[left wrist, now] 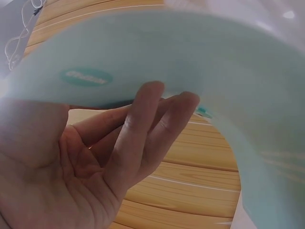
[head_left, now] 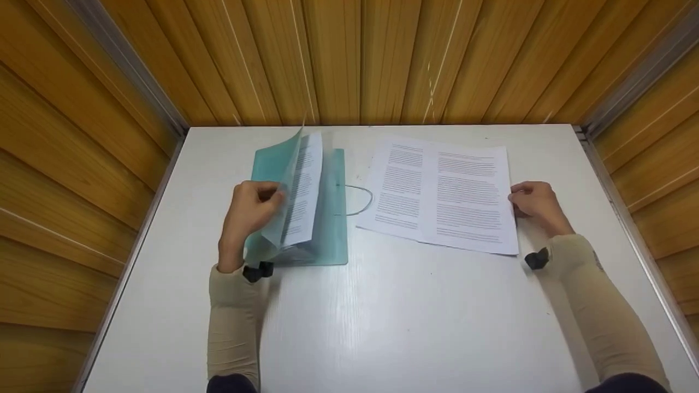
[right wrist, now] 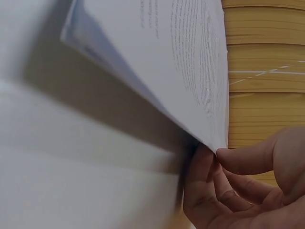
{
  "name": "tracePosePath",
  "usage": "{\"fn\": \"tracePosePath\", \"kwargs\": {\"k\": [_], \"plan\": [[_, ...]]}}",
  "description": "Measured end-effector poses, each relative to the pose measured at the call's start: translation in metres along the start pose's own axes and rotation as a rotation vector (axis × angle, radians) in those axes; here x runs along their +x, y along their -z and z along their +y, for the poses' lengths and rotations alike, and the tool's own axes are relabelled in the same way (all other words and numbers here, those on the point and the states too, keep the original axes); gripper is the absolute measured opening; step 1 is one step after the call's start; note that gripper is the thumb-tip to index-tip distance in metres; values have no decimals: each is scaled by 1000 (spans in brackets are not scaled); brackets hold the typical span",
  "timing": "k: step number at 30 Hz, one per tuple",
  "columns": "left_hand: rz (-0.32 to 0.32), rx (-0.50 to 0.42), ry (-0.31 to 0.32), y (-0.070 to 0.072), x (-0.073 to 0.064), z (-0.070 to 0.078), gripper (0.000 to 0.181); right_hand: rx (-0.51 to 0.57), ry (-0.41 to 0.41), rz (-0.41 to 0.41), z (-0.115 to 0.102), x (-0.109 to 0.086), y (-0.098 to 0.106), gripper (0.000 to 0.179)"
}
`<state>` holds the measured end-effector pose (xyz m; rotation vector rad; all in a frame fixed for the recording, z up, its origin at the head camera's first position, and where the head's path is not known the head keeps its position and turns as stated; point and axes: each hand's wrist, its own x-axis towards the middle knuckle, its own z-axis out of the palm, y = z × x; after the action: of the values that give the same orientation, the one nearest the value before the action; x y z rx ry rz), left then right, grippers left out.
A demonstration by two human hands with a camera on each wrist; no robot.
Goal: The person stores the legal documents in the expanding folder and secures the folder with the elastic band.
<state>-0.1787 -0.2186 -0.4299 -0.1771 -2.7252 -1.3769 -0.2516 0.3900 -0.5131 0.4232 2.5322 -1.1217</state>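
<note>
A translucent teal document folder (head_left: 333, 240) lies partly opened on the left of the table. My left hand (head_left: 248, 210) pinches its raised cover (left wrist: 143, 52), which bends in a curve and bears a small oval label in the left wrist view. Printed pages (head_left: 307, 191) stand tilted inside the folder. To the right, a stack of printed sheets (head_left: 469, 191) is spread in two overlapping parts. At its right edge my right hand (head_left: 538, 204) pinches the paper between thumb and fingers. The right wrist view shows the sheets (right wrist: 157, 71) lifted off the tabletop at that edge.
A thin elastic cord (head_left: 371, 199) loops out from the folder's right side toward the sheets. Wooden plank walls (head_left: 360, 65) enclose the white table (head_left: 382, 316) at the back and both sides. A white cable (left wrist: 24, 31) shows in the left wrist view.
</note>
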Motion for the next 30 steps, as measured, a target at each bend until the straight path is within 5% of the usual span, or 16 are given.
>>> {"fn": "tracePosePath", "kwargs": {"k": [12,30], "plan": [[-1,1,3,0,2,-3,25,70,-39,-51,3,2,4,53],[-1,9,7,0,2,-1,29,316,-77,-114,10,-3,11,59]]}}
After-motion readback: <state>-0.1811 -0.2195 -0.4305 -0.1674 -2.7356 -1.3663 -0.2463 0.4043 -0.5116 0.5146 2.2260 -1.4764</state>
